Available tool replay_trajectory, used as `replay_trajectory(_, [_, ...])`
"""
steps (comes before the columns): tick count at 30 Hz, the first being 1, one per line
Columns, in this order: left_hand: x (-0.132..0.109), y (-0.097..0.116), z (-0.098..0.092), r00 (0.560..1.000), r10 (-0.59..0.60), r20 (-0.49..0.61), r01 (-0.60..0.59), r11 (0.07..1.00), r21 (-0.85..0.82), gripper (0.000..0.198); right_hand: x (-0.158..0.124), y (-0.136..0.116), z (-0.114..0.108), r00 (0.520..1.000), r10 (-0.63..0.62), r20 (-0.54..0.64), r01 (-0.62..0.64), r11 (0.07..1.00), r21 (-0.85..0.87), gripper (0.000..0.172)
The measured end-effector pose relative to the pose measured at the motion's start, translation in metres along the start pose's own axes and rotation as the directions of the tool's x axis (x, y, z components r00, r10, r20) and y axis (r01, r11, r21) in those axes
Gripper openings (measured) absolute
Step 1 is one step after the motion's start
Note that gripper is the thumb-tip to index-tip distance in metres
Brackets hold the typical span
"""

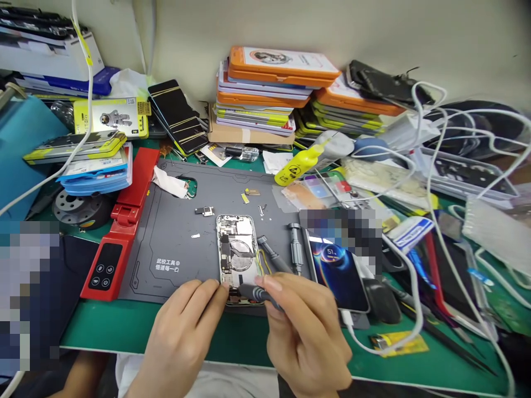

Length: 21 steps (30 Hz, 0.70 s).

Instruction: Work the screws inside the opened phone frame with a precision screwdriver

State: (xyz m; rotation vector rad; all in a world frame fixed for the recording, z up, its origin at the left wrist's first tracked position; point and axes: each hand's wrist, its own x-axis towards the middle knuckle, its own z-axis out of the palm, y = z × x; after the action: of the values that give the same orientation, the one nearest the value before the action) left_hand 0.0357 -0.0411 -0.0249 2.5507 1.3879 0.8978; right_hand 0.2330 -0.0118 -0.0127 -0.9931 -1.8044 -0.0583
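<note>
An opened phone (241, 254), its inner parts exposed and a round disc in its middle, lies on a grey work mat (166, 221). My left hand (186, 323) grips the phone's lower left edge, with fingertips pressed together on the frame. Between the thumb and fingers of my right hand (305, 326) is a grey screwdriver (257, 293), held slanted over the phone's lower end; its tip is hard to make out. Two more drivers, a grey one (274, 254) and a metal one (296, 249), lie to the right. Small loose parts (204, 211) rest above the phone.
A lit phone (336, 271) with a white cable (352, 331) is at the right. A red folding device (110, 260) borders the mat's left side. Stacked orange boxes (282, 66), a yellow bottle (298, 163) and tangled cables fill the back and right. Another person's arm (85, 373) shows lower left.
</note>
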Motion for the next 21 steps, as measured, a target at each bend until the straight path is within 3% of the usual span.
replay_trajectory(11, [0.006,0.000,-0.001,0.998,-0.011,-0.058,0.009,0.999,-0.041,0.027,0.001,0.000,0.000,1.000,-0.003,0.019,0.002,0.999,0.036,0.064])
replay_trajectory(15, [0.010,-0.005,-0.009,0.979,-0.155,-0.131,0.118,0.960,-0.253,0.022,-0.006,0.002,0.003,0.997,0.032,0.066,-0.037,0.997,0.073,0.071])
replay_trajectory(17, [0.010,-0.008,-0.014,0.949,-0.296,-0.111,0.229,0.885,-0.404,0.020,-0.010,0.000,0.003,0.992,0.107,0.061,-0.112,0.990,0.087,0.072])
replay_trajectory(19, [0.009,-0.011,-0.019,0.916,-0.396,-0.063,0.310,0.799,-0.515,0.020,-0.011,-0.005,0.003,0.969,0.246,-0.029,-0.235,0.951,0.202,0.067])
replay_trajectory(21, [0.010,-0.012,-0.022,0.906,-0.420,-0.044,0.319,0.749,-0.581,0.018,-0.007,-0.013,0.004,0.892,0.441,-0.104,-0.358,0.827,0.434,0.059])
